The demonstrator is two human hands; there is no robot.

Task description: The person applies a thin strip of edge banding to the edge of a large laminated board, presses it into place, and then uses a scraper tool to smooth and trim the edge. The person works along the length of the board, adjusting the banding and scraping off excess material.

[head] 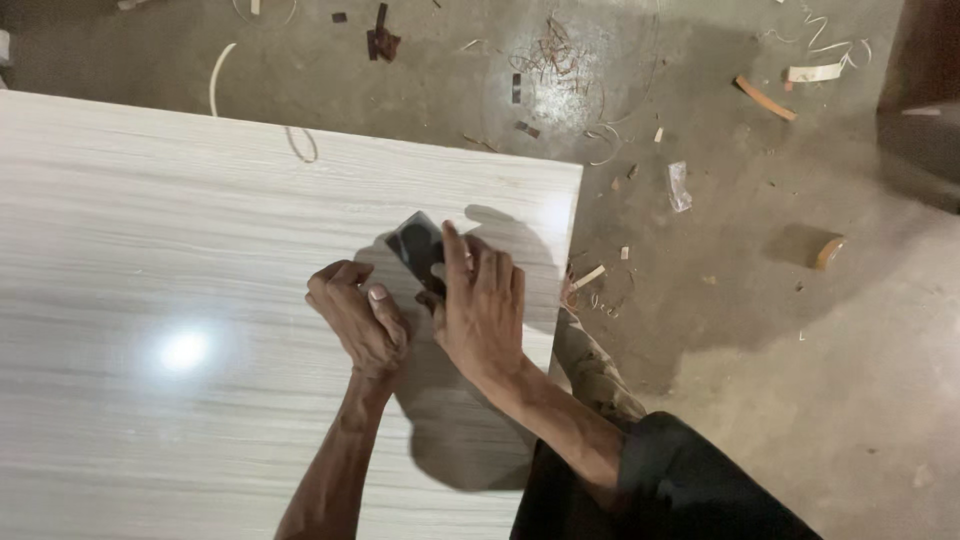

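Observation:
A small dark flat tool (pixel 416 244) lies against the pale, wood-grained laminate board (pixel 200 250). My right hand (pixel 482 305) presses down on the tool, forefinger stretched along its edge and the other fingers curled over its near end. My left hand (pixel 357 318) is closed into a fist just left of the tool, thumb up; whether it grips part of the tool is hidden. Both forearms reach in from the bottom of the view. The tool's near end is covered by my right hand.
The board's right edge (pixel 570 260) runs close to my hands, with concrete floor (pixel 760 300) beyond it. Strips and shavings (pixel 765 98) litter the floor, along with a roll of edge tape (pixel 829 251) and a plastic scrap (pixel 679 186). A light glare (pixel 183 350) shines on the board.

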